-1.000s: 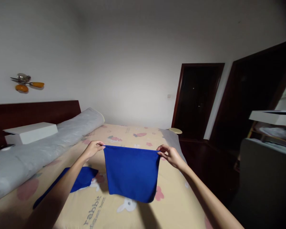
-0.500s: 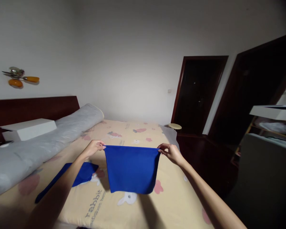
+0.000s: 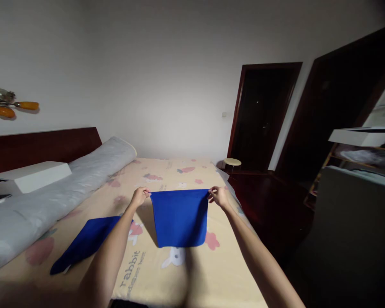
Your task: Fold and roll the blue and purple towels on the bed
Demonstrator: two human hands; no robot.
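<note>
A blue cloth (image 3: pixel 180 218) hangs stretched between my two hands above the bed. My left hand (image 3: pixel 141 196) pinches its upper left corner, fingers closed. At the upper right corner, my right hand (image 3: pixel 218 197) grips the fabric between thumb and fingers. The top edge is nearly straight, and the lower edge hangs close to the patterned bed sheet (image 3: pixel 231 273); whether it touches I cannot tell. A second blue cloth (image 3: pixel 83 241) lies on the sheet to the left, partly hidden behind my left forearm.
A long grey rolled bundle (image 3: pixel 67 188) lies along the headboard (image 3: pixel 51 145), with a white box (image 3: pixel 38 176) beside it. By the dark door (image 3: pixel 263 119) stands a round stool (image 3: pixel 232 162). Shelves holding a white box (image 3: pixel 359 137) are at the right.
My hands have moved forward, away from me, with the blue cloth, and sit slightly closer together. The camera view has shifted a little. The other cloth stays on the bed.
</note>
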